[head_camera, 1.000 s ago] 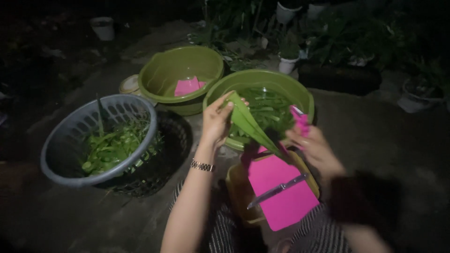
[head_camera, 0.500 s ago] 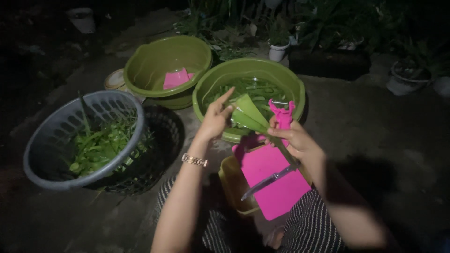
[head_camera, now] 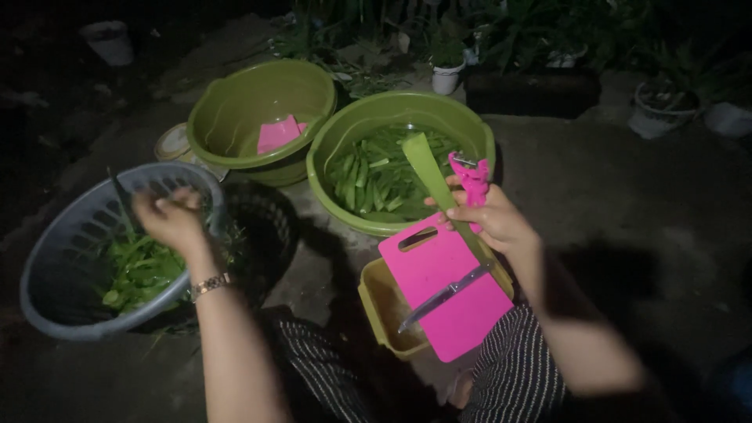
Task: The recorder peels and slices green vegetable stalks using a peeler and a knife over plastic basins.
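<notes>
The right hand has its fingers curled closed around a long green leaf stalk and a pink peeler, both gripped together; the stalk slants up over the near green basin, which holds water and cut green pieces. The left hand hangs over the grey slotted basket of green trimmings, its fingers loosely bent and slightly apart; it is blurred, and whether it pinches anything cannot be told. A wristwatch sits on that wrist. Below the right hand, a pink cutting board lies across a yellow tub with a knife resting on it. A second green basin behind holds a pink object.
</notes>
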